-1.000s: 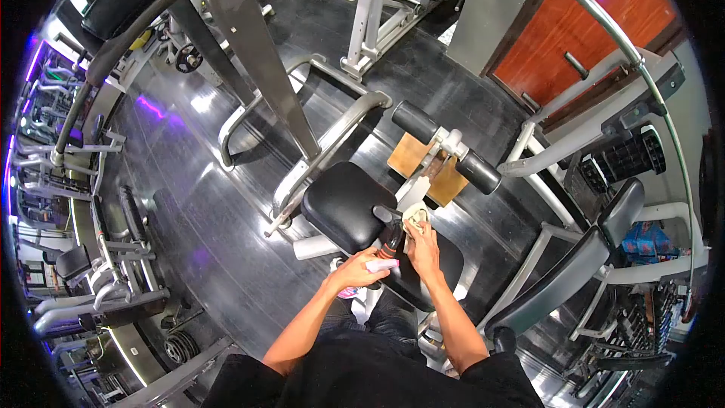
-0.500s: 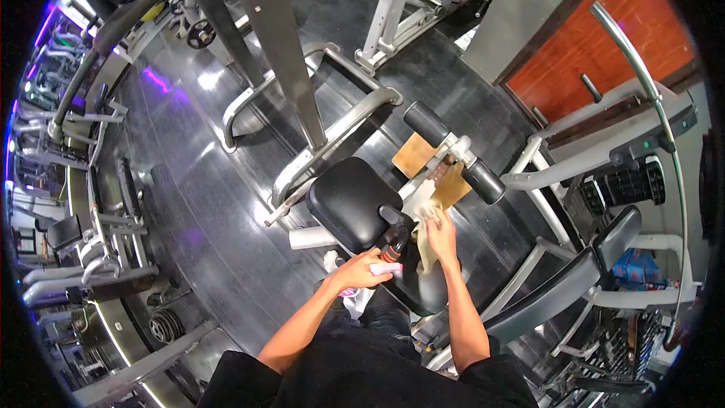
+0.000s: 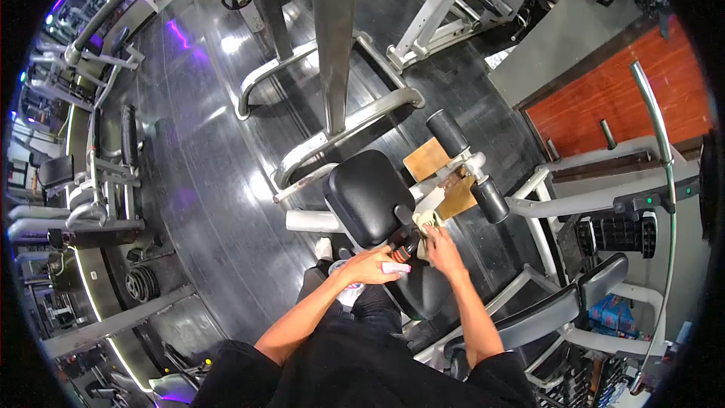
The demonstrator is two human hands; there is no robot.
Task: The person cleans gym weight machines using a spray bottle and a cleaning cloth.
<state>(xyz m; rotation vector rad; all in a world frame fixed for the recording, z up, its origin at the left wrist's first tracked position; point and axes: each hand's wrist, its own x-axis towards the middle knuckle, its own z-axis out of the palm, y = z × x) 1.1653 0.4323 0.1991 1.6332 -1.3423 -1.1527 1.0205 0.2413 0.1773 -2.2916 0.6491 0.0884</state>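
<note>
Black fabric shirt (image 3: 355,374), bottom centre of frame, loose black short sleeves (image 3: 236,374) at lower left and lower right. Dark fabric trousers (image 3: 377,313) just above shirt. White footwear (image 3: 323,248) below frame centre, details too small. Left hand (image 3: 365,266), right hand (image 3: 445,252): bare.

Beside the black pad (image 3: 370,190)'s near right edge, the left hand (image 3: 367,266) holds a white-and-pink object (image 3: 396,267), the right hand (image 3: 444,251) a pale cloth (image 3: 427,220).

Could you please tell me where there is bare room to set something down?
Bare: the floor between weight plates and white cylinder, and the black seat pad beyond the black handle. Crowded: around that handle, with left hand, right hand and cloth.
</note>
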